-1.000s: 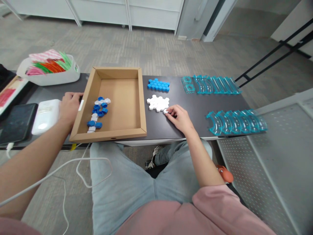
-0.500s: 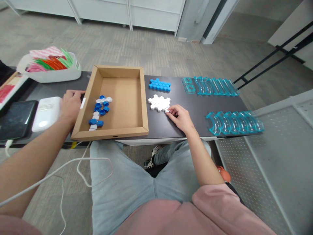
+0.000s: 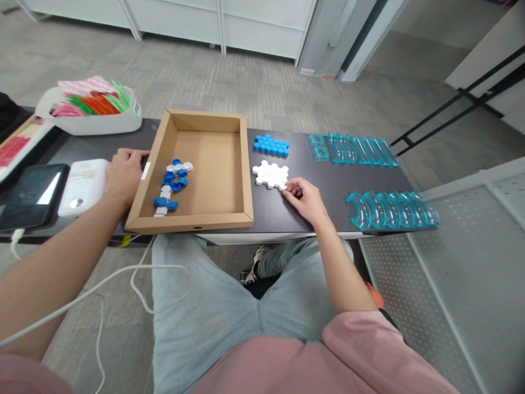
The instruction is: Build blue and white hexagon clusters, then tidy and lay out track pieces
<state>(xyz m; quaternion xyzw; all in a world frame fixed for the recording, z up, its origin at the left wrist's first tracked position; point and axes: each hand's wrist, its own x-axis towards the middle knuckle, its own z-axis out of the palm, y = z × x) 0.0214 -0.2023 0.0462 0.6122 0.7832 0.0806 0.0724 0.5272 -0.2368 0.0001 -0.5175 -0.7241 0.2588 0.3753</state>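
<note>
My right hand (image 3: 305, 198) is closed, thumb and fingers pinching a small white hexagonal piece (image 3: 283, 186) at the near right corner of a flat white cluster (image 3: 269, 173). That piece appears to touch its neighbours. Just beyond lies a similar cluster of blue hexagonal pieces (image 3: 271, 145). My left hand (image 3: 124, 174) rests on the table against the outer left wall of an open cardboard box (image 3: 192, 221). Its fingers are stretched out and hold nothing visible, though the tips are partly hidden. Inside the box, blue and white pieces (image 3: 176, 178) lie in a loose row along the left.
Clear teal curved plastic parts lie in a far row (image 3: 361, 150) and a near row (image 3: 391, 210) on the right. To the left are a white device (image 3: 83, 186), a black phone-like device (image 3: 33, 191) and a white basket (image 3: 104, 125). A white cable (image 3: 135, 267) crosses my lap.
The camera view has shifted slightly. My right hand has brought the white piece in against the cluster's edge. My left hand stays beside the box.
</note>
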